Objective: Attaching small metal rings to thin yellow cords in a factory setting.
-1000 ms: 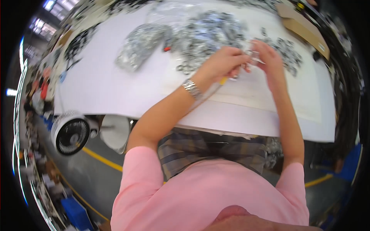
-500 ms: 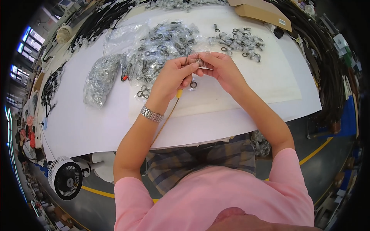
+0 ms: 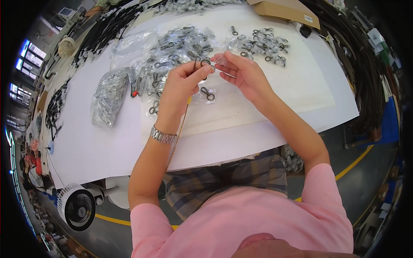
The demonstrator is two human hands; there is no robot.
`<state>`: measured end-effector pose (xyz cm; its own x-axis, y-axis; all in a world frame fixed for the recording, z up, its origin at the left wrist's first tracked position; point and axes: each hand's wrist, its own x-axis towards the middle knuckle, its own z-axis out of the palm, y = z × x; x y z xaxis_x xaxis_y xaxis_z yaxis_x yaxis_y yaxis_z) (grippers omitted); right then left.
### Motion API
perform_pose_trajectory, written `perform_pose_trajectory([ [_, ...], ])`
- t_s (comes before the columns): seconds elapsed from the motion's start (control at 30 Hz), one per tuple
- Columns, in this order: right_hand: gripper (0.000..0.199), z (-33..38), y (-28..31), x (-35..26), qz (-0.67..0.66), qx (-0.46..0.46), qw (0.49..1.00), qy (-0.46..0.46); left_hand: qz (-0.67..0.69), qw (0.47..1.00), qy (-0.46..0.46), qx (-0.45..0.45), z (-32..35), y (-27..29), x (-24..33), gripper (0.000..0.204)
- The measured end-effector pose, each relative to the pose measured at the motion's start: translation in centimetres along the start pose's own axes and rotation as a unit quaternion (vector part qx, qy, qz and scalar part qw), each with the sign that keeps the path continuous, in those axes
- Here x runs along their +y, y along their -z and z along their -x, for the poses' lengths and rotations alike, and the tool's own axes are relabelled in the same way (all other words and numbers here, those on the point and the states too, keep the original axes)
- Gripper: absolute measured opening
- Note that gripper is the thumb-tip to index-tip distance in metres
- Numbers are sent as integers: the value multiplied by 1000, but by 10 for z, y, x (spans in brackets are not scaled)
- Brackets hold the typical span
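My left hand [image 3: 183, 84] is closed, pinching a dark metal swivel hook's ring [image 3: 206, 63] between thumb and index finger. A thin tool with a yellow end [image 3: 189, 100] also sits in that hand, and a braided cord [image 3: 182, 121] trails from it toward me. Just beside it, my right hand [image 3: 243, 73] pinches a small clear plastic bag [image 3: 222, 58], its other fingers loosely curled. Under the hands, a dark metal hook in clear wrap [image 3: 208, 94] lies on the white sheet [image 3: 249, 112].
Beyond my hands spreads a pile of wrapped hooks [image 3: 172, 49]; loose unwrapped-looking ones [image 3: 269, 45] lie to the right. At left rest a full clear bag [image 3: 108, 96] and a red-tipped tool [image 3: 134, 93]. A cardboard box [image 3: 286, 13] stands far right, a white fan [image 3: 76, 206] lower left.
My hands have moved slightly apart, and the ring now shows bare in the left fingers while the clear plastic is in the right. The view has shifted a little.
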<state>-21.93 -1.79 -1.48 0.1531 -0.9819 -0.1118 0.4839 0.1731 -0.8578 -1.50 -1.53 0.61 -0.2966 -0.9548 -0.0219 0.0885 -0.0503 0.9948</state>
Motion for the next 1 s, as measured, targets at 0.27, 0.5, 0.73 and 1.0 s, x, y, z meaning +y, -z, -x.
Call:
perform_pose_trajectory([
  [0.27, 33, 2, -6, 2, 31, 0, 999, 16, 46, 999, 3, 5, 10, -13, 3, 22],
  [0.5, 37, 1, -5, 5, 62, -21, 996, 53, 46, 997, -41, 49, 9, -11, 1, 23],
  [0.73, 41, 5, -11, 4, 57, -50, 994, 76, 18, 992, -87, 90, 9, -18, -2, 14],
  [1.0, 38, 8, -12, 5, 28, -49, 996, 73, -76, 992, -72, 72, 8, -18, -5, 13],
])
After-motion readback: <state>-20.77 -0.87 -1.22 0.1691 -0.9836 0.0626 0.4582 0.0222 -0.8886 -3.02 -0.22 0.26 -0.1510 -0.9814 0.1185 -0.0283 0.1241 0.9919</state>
